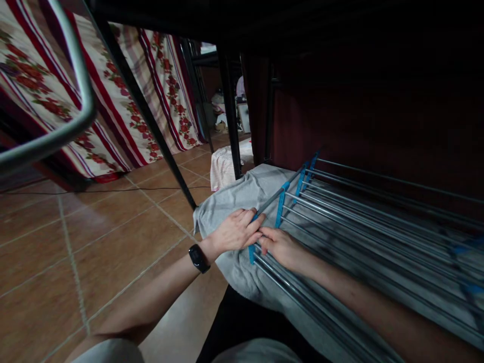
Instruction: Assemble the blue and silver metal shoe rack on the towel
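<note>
The blue-bracketed metal rack (280, 208) looks largely assembled; left hand (237, 230) and right hand (283, 247) partly cover one end bracket (251, 254); whether finished or gripped, I cannot tell.

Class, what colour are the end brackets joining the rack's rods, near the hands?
The end brackets are blue; they show best in the head view.

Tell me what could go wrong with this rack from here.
The left hand and right hand crowd together at a blue end bracket, so fingers could get pinched. The metal-tube rack might shift or snag, since it lies on creased grey fabric.
</note>
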Demonstrator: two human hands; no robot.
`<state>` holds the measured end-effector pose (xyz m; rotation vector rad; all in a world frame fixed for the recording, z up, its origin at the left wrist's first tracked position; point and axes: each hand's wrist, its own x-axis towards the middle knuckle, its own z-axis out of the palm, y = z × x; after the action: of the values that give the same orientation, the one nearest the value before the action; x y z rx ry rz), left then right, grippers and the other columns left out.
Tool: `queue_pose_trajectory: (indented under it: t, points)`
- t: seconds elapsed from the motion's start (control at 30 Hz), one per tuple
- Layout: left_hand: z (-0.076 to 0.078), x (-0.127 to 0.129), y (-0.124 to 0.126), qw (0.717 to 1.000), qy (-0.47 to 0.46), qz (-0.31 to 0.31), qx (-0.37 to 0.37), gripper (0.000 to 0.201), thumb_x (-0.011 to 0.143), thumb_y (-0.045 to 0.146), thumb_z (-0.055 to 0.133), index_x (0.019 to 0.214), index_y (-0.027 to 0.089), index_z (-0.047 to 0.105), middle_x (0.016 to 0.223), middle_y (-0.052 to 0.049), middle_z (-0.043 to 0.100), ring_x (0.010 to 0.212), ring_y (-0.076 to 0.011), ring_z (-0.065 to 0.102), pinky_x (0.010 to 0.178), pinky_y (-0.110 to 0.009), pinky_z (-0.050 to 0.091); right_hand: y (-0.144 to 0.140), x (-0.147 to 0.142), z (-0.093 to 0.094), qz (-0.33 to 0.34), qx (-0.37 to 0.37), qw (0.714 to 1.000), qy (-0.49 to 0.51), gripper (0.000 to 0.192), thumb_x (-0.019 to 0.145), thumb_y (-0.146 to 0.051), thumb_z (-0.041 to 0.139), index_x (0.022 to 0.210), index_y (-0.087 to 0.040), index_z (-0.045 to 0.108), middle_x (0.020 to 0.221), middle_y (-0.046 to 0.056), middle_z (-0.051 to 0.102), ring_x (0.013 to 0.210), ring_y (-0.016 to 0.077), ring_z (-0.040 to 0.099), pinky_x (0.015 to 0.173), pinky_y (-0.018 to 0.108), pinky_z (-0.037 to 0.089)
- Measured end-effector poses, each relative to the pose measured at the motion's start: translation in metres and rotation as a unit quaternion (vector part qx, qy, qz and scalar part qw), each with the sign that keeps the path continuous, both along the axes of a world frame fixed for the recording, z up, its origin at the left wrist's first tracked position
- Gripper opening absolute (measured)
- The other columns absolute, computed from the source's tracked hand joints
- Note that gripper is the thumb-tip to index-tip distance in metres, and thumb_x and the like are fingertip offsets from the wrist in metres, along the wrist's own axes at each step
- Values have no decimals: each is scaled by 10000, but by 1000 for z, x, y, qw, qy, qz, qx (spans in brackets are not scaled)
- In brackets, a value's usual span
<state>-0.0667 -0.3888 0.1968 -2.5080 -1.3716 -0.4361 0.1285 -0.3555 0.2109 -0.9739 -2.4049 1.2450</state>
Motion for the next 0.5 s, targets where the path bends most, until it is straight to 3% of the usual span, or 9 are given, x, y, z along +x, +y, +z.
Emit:
queue_pose_trajectory:
  t: [0.37,0.43,0.5]
  points:
    - [-5,-3,2,999,-40,-4,-16,601,995,548,329,1379,144,553,1206,-207,598,1048,-318,598,916,-448,475,0,3,9,8,-36,999,0,174,903,-170,464,860,-182,632,660,-31,585,659,123,540,644,237,377]
    - [-7,-2,0,995,-92,-6,-37,607,978,578,372,1379,162,560,1237,-197,597,1078,-322,597,944,-459,470,0,2,6,6,-34,999,8,186,903,-171,466,906,-181,651,666,-28,594,677,129,553,658,240,388]
    - [-7,2,-3,974,-217,-2,-57,601,969,582,412,1409,191,530,1261,-172,603,1118,-311,596,980,-454,462,0,1,4,1,-29,1000,11,205,904,-174,473,968,-179,668,675,-24,607,701,136,568,680,244,399]
